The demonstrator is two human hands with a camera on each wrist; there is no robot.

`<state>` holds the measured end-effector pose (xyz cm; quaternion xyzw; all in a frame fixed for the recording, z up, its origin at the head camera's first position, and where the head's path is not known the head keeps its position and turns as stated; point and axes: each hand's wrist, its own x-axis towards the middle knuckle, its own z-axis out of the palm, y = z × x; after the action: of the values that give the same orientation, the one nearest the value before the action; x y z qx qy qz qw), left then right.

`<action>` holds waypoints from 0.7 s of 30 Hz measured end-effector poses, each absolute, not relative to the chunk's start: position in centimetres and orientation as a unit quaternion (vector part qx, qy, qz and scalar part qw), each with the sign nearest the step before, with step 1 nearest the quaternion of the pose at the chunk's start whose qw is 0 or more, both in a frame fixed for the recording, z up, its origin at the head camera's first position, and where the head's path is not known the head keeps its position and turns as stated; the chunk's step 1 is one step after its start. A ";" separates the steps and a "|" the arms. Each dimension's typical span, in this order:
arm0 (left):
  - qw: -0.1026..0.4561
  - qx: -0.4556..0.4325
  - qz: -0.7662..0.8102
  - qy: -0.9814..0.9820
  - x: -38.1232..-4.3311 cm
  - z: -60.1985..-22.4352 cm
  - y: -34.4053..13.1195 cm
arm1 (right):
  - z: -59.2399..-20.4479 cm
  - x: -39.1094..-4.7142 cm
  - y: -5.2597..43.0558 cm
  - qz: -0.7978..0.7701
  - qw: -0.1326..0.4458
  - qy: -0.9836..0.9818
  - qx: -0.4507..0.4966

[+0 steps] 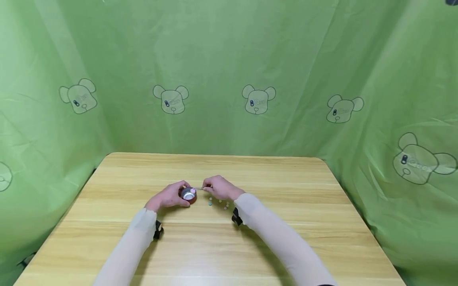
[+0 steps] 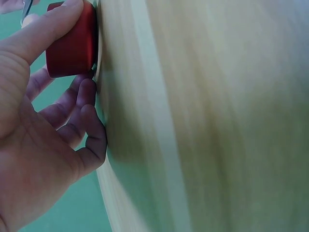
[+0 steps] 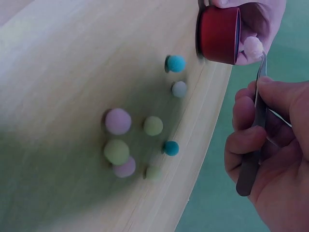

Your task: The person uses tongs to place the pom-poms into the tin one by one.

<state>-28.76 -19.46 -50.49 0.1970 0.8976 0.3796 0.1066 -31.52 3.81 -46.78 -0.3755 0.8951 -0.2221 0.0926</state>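
Observation:
My left hand (image 1: 172,195) holds a small round red tin (image 1: 192,201) with a silvery inside, which stands upright on the wooden table. In the left wrist view the thumb lies along the tin's side (image 2: 72,46), and the fingers curl beyond it. Metal tweezers (image 3: 253,145) are pinched between thumb and fingers of my right hand (image 1: 221,188). Their tips grip a pale pink pom-pom (image 3: 253,48) at the tin's open rim. Beneath the right hand, several loose pom-poms lie on the table, among them a blue one (image 3: 176,64), a pink one (image 3: 118,121) and a yellow-green one (image 3: 117,152).
The wooden table (image 1: 268,246) stretches out around both hands. Green curtains (image 1: 214,47) printed with bear heads hang behind it and along both sides. A dark wrist camera (image 1: 158,230) sits at the left cuff, another camera (image 1: 237,217) at the right.

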 end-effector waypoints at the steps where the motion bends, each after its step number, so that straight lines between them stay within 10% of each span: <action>1: 0.106 0.197 0.380 0.897 -28.7 -50.4 -19.5 | -46.7 -31.5 3.7 -0.218 0.094 0.896 -0.375; 21: 0.106 0.197 0.389 0.894 -28.7 -50.4 -19.5 | -46.8 -31.8 2.6 -0.187 0.094 0.913 -0.349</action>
<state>-28.73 -19.47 -50.45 0.1969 0.8938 0.3886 0.1062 -31.76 2.61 -46.83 -0.3492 0.9133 -0.1871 0.0940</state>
